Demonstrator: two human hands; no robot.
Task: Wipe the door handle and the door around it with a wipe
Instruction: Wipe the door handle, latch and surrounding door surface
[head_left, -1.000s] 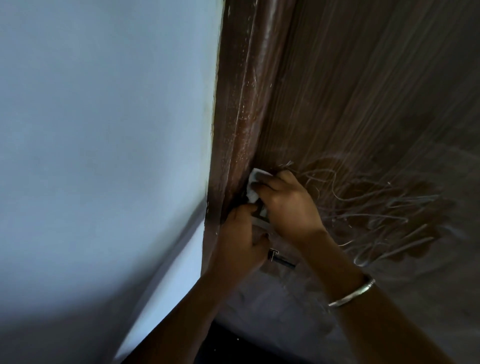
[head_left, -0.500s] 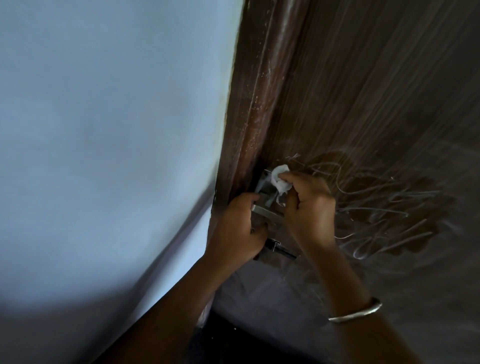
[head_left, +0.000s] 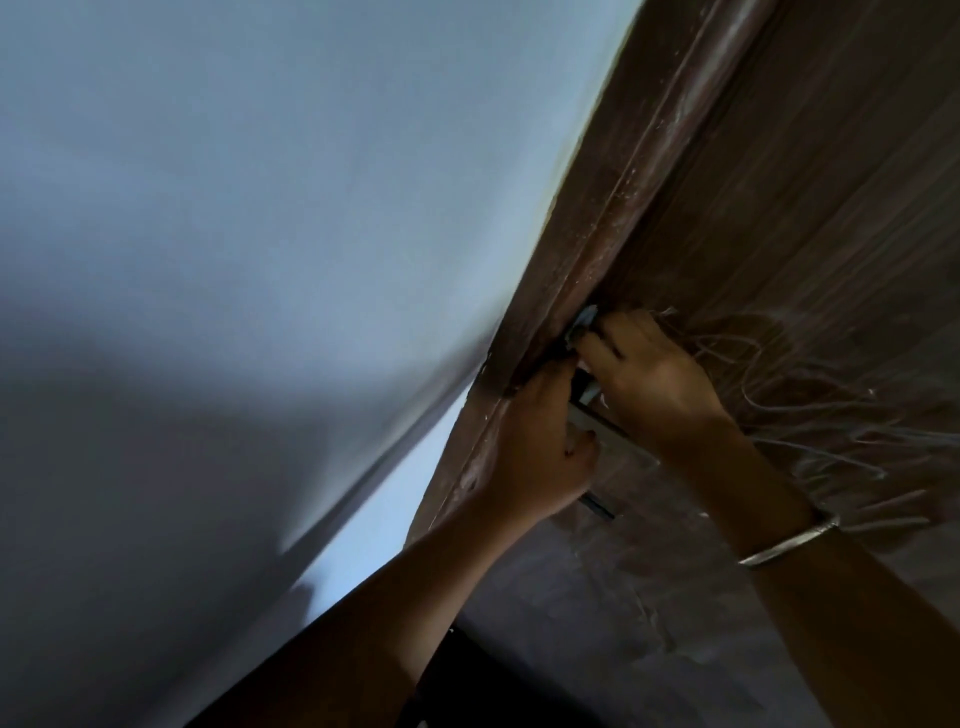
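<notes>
A dark brown wooden door (head_left: 810, 218) fills the right side, with pale scribbles on it. My right hand (head_left: 649, 379) presses a small white wipe (head_left: 584, 322) against the door's edge beside the frame, above the handle. My left hand (head_left: 540, 447) is closed around the metal door handle (head_left: 608, 434), of which only a short flat stretch shows between my hands. A dark key or pin (head_left: 597, 506) sticks out just below my left hand. Most of the wipe is hidden under my fingers.
The brown door frame (head_left: 639, 171) runs diagonally between the door and a plain pale blue wall (head_left: 260, 234) on the left. A silver bangle (head_left: 789, 545) sits on my right wrist. A dark area lies at the bottom.
My right hand has carried the wipe up and left, from the handle plate to the door's edge by the frame. My left hand stays on the handle. The view has tilted.
</notes>
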